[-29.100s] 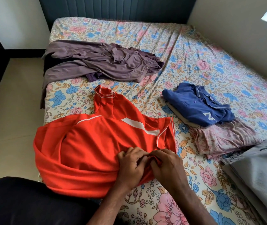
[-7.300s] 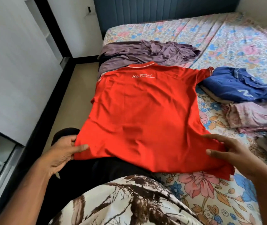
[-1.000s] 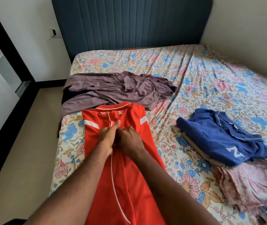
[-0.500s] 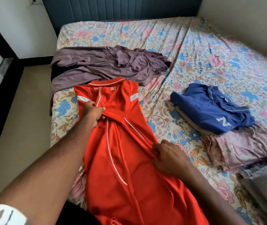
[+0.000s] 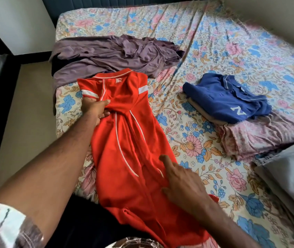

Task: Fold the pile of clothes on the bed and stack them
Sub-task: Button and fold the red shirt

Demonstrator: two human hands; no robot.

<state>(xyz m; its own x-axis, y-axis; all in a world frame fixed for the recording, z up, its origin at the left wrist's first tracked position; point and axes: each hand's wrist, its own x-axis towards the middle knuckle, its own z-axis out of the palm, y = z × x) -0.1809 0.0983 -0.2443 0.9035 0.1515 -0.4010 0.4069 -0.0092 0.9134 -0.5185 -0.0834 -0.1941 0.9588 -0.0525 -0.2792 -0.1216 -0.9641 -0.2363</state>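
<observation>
- Left hand [image 5: 96, 109] pinching a bunch of red shirt [image 5: 124, 140] just under its collar.
- Right hand [image 5: 180, 183] flat on the lower half, fingers straight, holding nothing.
- Shirt folded into a long strip along the bed's [image 5: 196, 33] left edge; crosswise folds left, seemingly.
- Unfolded purple garment [image 5: 110, 54] beyond, towards the headboard.
- Folded stack by the right edge, blue polo [image 5: 226, 97] on top, white "N" readable.
</observation>
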